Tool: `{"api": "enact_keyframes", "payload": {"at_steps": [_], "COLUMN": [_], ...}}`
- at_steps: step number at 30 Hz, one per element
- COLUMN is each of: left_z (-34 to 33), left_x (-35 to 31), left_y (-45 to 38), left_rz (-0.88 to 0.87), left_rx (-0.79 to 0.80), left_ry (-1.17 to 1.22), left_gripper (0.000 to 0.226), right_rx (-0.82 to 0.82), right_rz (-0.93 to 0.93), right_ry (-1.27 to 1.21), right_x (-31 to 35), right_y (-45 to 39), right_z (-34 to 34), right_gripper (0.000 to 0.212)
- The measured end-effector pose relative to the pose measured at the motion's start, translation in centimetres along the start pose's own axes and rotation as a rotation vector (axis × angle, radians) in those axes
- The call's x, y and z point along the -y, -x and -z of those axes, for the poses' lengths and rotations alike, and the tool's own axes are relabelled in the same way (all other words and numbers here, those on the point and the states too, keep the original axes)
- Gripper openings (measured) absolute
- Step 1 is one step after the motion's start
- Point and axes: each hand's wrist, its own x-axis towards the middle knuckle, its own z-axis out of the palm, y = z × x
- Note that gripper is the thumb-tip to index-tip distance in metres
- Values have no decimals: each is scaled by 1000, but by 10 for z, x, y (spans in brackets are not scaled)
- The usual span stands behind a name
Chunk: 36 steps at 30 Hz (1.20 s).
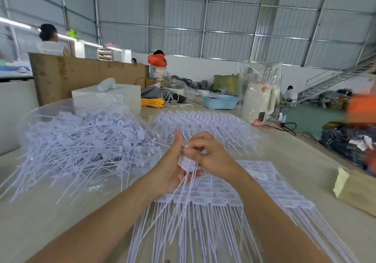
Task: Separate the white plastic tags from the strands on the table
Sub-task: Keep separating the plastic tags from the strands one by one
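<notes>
Above the middle of the pale wooden counter (284,161), both bare hands meeting over a flat sheet of joined white plastic tags with long thin strands (219,195). Left hand (171,171) palm up, thumb raised, fingers (198,173) curled under a small bundle of white tags (186,162), the bundle's strands trailing down toward the near edge. Right hand (209,155) just beside and touching the left, thumb and forefinger pinching the top of the same bundle; exact contact partly blurred. Under the forearms, the flat sheet lying spread on the counter, tag heads in rows, strands fanning toward the viewer. To the left, a loose tangled heap of separated white tags (81,142) spilling from a clear plastic bag. Beyond the hands, another fanned sheet of white tags under clear film (203,122). Farther back, a light blue plastic basket (220,101), a yellow coiled cable (152,102), a white box (126,94) and a tall cream appliance wrapped in clear plastic (258,100). At the right edge of the counter, a yellowish paper-wrapped block (354,191).
</notes>
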Motion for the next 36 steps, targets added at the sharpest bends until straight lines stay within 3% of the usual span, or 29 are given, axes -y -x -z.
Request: {"api": "enact_keyframes", "payload": {"at_steps": [3, 6, 8, 12, 18, 21, 24, 26, 31, 36], "left_z": [-2, 3, 3, 2, -1, -3, -4, -2, 1, 7], "left_x": [1, 3, 3, 5, 3, 1, -3, -6, -13, -54], "left_y": [1, 0, 0, -1, 2, 2, 1, 2, 5, 15], "left_rz": [-83, -136, -155, -178, -171, -121, -41, 25, 76, -111], "left_rx": [-89, -190, -197, -207, -241, -261, -274, -260, -66, 10], "left_ry": [-86, -115, -110, -234, -287, -274, -270, -266, 1, 215], "left_gripper": [55, 22, 8, 19, 24, 20, 22, 27, 23, 25], "right_rx": [-80, -7, 60, 230, 163, 110, 15, -95, -302, -152], "right_rz": [9, -89, -173, -218, -104, 13, 104, 75, -101, -91], "right_ry": [51, -82, -41, 5, 134, 377, 772, 883, 304, 342], "right_x": [-5, -8, -11, -11, -11, -11, -14, -24, -42, -49], "right_y": [2, 3, 6, 13, 7, 4, 3, 7, 15, 12], "right_z": [-2, 13, 25, 29, 20, 16, 19, 32, 63, 45], "right_gripper": [9, 20, 18, 22, 26, 16, 11, 16, 32, 31]}}
